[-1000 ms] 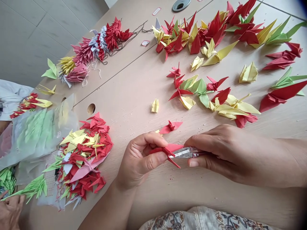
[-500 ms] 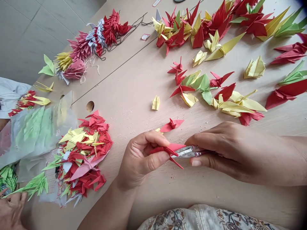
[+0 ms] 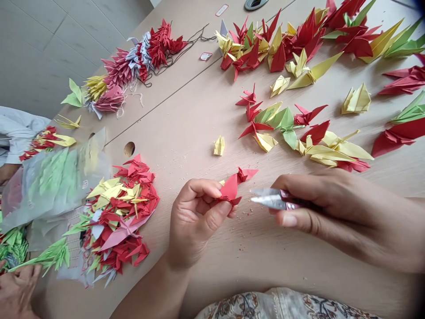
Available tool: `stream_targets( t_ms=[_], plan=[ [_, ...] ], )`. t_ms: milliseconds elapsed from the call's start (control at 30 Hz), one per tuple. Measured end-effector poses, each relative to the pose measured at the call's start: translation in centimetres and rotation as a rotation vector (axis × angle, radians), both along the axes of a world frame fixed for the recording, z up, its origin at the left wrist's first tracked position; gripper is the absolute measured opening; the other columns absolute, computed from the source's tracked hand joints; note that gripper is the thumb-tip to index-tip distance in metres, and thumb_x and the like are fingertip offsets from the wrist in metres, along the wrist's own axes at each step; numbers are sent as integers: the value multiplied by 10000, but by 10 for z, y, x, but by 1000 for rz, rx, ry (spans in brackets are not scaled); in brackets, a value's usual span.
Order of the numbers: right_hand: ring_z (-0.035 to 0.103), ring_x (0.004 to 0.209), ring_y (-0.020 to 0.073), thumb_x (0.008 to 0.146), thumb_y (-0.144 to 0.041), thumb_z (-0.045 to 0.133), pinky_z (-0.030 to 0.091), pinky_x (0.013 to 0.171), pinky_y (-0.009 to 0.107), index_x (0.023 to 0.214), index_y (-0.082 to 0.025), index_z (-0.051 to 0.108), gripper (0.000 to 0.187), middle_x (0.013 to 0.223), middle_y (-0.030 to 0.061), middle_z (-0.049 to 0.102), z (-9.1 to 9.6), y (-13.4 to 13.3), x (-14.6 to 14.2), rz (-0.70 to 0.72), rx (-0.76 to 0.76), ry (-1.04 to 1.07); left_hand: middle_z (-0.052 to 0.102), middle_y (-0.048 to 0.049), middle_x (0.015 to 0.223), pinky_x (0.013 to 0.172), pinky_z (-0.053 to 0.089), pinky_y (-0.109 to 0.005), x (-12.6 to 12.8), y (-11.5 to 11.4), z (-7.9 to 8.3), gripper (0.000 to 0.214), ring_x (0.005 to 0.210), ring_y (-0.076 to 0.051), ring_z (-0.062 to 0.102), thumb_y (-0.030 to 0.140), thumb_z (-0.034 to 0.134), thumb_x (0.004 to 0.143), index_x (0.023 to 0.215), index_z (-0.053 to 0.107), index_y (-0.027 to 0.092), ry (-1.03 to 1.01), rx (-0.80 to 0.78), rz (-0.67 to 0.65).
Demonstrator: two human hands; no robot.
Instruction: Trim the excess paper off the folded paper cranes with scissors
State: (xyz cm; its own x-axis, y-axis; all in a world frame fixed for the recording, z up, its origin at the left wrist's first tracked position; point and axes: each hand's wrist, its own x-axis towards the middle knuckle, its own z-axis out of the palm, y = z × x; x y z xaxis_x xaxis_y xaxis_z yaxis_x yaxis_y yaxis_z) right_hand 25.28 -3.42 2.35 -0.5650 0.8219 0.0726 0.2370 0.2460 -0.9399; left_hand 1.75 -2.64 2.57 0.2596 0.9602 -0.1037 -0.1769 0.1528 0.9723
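My left hand (image 3: 195, 219) pinches a small red folded paper crane (image 3: 229, 190) between thumb and fingers, just above the wooden table (image 3: 186, 128). A little to its right, my right hand (image 3: 335, 212) grips small silver snips (image 3: 274, 200) whose blades point left at the crane, a short gap away from it. Another red paper crane (image 3: 247, 173) lies on the table just behind the held one. A small yellow folded piece (image 3: 219, 145) lies farther back.
A heap of red, yellow and pink folded pieces (image 3: 121, 212) lies at the left on plastic bags (image 3: 53, 181). Many bigger cranes (image 3: 299, 128) spread across the right and back. Strung cranes (image 3: 133, 62) lie at the far left. Another person's hand (image 3: 16, 292) shows at the lower left corner.
The snips have pulled back to the right, off the red crane. My left hand has turned the crane upward; its long thin point no longer sticks out toward the blades.
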Motion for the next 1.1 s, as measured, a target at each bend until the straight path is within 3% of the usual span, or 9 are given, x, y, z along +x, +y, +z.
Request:
stream_targets(
  t_ms=[133, 333, 733, 1100],
  plan=[
    [457, 468, 97, 1099, -456, 413, 298, 448, 252, 815, -215, 520, 388, 600, -38, 540, -5, -8, -3, 85, 54, -97, 679, 37, 837, 708, 607, -178, 3, -3, -2, 175, 750, -84, 732, 74, 772, 875, 893, 686, 226, 40, 55, 6],
    [411, 431, 102, 1101, -439, 390, 235, 452, 270, 775, -222, 474, 401, 548, -50, 481, -14, -13, -8, -12, 174, -240, 661, 21, 831, 670, 566, -159, 5, -6, -4, 151, 725, -73, 640, 101, 801, 848, 868, 702, 214, 102, 126, 6],
    [444, 411, 120, 1089, -401, 417, 215, 454, 292, 783, -233, 478, 354, 531, -54, 466, -16, -14, -9, -85, 251, -330, 695, 10, 855, 716, 584, -219, 4, -7, -3, 153, 773, -109, 664, 115, 799, 853, 874, 717, 243, 139, 139, -22],
    [440, 383, 104, 1083, -349, 438, 248, 416, 267, 756, -236, 445, 346, 509, -70, 457, -9, -10, -9, -61, 280, -308, 724, -9, 989, 712, 585, -235, -5, -11, -5, 356, 822, -127, 700, -16, 770, 811, 1019, 763, 273, 287, 419, -29]
  ],
)
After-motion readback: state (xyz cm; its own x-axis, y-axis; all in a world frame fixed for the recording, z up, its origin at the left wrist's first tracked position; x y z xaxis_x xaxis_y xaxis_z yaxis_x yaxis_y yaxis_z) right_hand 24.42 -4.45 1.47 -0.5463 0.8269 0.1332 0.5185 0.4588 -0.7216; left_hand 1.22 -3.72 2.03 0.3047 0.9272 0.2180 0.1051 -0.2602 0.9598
